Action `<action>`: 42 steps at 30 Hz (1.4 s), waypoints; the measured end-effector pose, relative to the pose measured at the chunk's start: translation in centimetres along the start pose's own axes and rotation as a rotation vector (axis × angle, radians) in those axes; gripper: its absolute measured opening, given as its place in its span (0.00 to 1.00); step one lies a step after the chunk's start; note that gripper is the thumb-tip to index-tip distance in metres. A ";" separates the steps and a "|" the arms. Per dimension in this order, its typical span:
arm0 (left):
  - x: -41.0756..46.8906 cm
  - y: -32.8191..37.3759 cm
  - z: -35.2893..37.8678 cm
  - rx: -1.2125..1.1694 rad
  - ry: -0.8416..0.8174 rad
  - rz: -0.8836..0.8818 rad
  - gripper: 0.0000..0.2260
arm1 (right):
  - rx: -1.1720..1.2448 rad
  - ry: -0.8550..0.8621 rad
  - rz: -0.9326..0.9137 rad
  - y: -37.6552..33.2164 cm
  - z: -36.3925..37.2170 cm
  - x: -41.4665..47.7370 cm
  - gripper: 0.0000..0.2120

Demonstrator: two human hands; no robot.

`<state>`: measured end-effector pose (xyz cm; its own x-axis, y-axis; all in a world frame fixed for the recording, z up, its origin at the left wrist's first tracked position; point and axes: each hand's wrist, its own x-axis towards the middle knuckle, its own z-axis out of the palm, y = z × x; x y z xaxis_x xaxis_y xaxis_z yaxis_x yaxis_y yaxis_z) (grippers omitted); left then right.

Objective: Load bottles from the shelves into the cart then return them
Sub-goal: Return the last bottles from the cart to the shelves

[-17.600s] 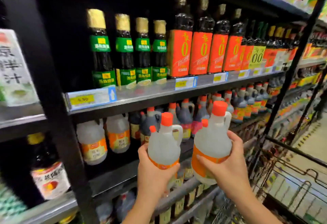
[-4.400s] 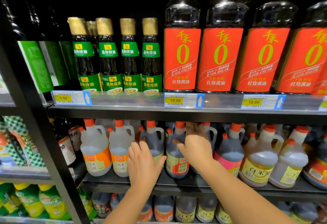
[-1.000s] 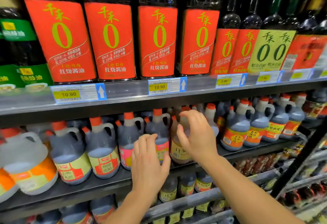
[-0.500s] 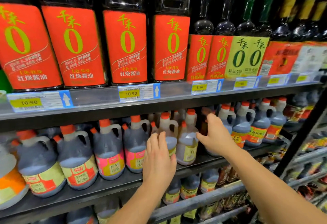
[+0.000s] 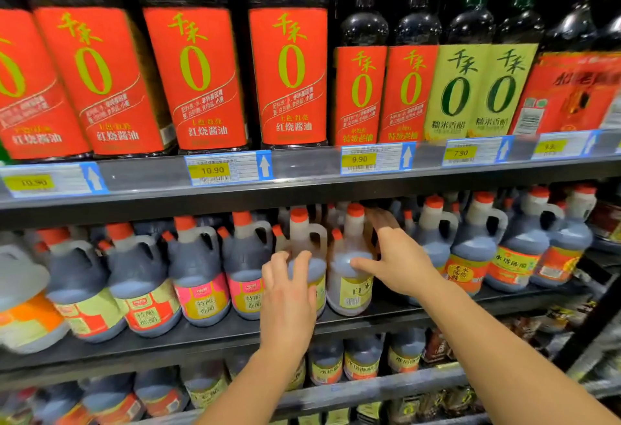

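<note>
Left grip [image 5: 287,303] is released: the fingers are straight and spread, laid flat against the front of a dark vinegar jug [image 5: 302,236] with an orange cap and a loop handle. Right grip [image 5: 401,265] is released too and spread wide – its thumb lies across the front of the pale jug [image 5: 353,293] just beside the first, while the fingers reach straight back along that jug's right side; whether they touch it cannot be told. Both jugs stand upright, side by side, on the middle shelf [image 5: 201,337] of a shop rack, in a long row of similar orange-capped handled jugs [image 5: 198,277] with pink, yellow and orange labels. Both bare forearms come up from the bottom edge of the view. On the shelf above stand tall dark bottles [image 5: 289,78] with red labels bearing a large yellow zero, then two with yellow-green labels [image 5: 477,88] – yellow price tags [image 5: 228,169] run along that shelf's front edge. More jugs [image 5: 363,357] sit on the shelf below
</note>
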<state>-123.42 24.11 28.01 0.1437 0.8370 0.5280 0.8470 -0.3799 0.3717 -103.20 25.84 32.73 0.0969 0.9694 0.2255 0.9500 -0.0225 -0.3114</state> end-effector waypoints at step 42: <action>-0.3 0.7 1.0 0.084 0.023 0.010 0.24 | -0.084 0.291 0.134 -3.1 2.4 -2.9 0.31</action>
<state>-122.34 23.96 27.32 0.1413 0.8236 0.5493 0.8858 -0.3529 0.3012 -107.13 23.63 30.83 0.2920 0.8463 0.4456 0.9430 -0.1769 -0.2818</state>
